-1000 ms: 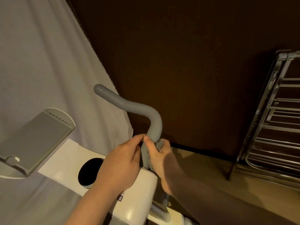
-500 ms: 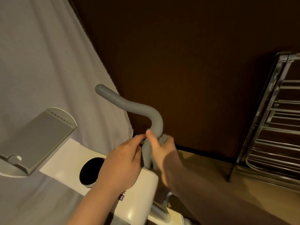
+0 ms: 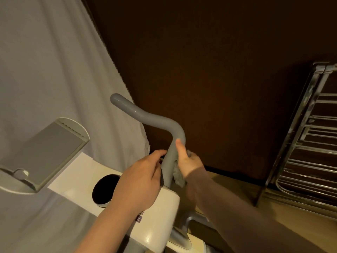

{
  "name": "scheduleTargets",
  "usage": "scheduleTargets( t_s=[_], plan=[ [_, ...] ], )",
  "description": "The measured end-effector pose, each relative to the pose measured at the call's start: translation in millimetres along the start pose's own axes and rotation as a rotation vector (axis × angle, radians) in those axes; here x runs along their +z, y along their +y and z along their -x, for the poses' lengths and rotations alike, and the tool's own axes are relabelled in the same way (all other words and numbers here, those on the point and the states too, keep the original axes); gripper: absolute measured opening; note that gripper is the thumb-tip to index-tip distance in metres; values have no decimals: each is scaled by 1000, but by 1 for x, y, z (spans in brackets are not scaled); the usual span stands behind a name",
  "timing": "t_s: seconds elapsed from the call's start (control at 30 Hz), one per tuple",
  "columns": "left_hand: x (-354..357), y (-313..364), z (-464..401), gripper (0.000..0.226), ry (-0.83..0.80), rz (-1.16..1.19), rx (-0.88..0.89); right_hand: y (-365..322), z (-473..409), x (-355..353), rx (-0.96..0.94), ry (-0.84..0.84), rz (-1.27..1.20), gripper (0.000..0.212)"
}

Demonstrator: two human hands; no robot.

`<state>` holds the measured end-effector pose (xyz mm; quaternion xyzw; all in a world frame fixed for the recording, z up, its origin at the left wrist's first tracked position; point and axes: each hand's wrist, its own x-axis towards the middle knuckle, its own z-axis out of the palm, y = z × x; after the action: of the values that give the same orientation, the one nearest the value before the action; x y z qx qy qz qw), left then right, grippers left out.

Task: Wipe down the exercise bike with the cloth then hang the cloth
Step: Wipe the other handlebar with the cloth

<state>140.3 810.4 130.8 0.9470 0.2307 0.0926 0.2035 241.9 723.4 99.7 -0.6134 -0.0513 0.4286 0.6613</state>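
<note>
The exercise bike's grey curved handlebar (image 3: 145, 116) rises from its white console body (image 3: 164, 207), which has a round black display (image 3: 104, 188). My right hand (image 3: 188, 162) grips the handlebar's lower upright stretch, thumb up along the bar, with a pale grey cloth (image 3: 177, 177) bunched under the palm and hanging just below it. My left hand (image 3: 141, 181) rests on the left side of the same stretch, fingertips touching the bar near its base. A grey tablet holder (image 3: 45, 152) sticks out at the left.
A white curtain (image 3: 54, 70) hangs at the left behind the bike. A dark brown wall (image 3: 218, 70) fills the back. A chrome drying rack (image 3: 308, 152) with several rails stands at the right on the wooden floor (image 3: 237, 189).
My right hand has slid up the handlebar's upright stretch with the cloth, thumb now higher on the bar. My left hand has stayed near the bar's base.
</note>
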Motion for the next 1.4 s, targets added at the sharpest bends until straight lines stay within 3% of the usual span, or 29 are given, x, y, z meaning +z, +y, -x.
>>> scheduleTargets(
  t_s=[0.03, 0.13, 0.2, 0.33, 0.47, 0.67, 0.83, 0.97, 1.1, 1.23, 1.4],
  plan=[
    [-1, 0, 2, 39, 3, -6, 5, 0, 6, 7, -7, -17, 7, 46],
    [-1, -1, 0, 40, 25, 0, 12, 18, 16, 9, 59, -87, 51, 46],
    [-2, 0, 0, 40, 71, 7, 25, 18, 14, -1, 24, -5, 84, 35],
    [-3, 3, 5, 34, 252, -139, -44, 4, 2, -13, -313, 186, 45, 31],
    [-11, 5, 11, 20, 252, -326, -134, -20, -7, -13, -731, 273, 295, 41],
    [-29, -12, 9, 23, 155, -230, -182, -33, -28, -5, -980, -123, 1027, 44],
    [-14, -23, 9, 49, 120, -363, 14, -51, -41, -11, -992, -438, 1243, 44],
    [-11, -25, 9, 47, 81, -373, 48, -67, -54, -7, -1086, -410, 1306, 45],
    [-13, -23, 9, 53, 7, -392, 98, -66, -53, -8, -1041, -583, 1338, 36],
    [-15, -22, 10, 63, -51, -417, 107, -71, -58, -5, -1074, -489, 1359, 46],
    [-12, -25, 9, 70, -21, -374, 113, -76, -54, -6, -1006, -694, 1394, 33]
  ],
)
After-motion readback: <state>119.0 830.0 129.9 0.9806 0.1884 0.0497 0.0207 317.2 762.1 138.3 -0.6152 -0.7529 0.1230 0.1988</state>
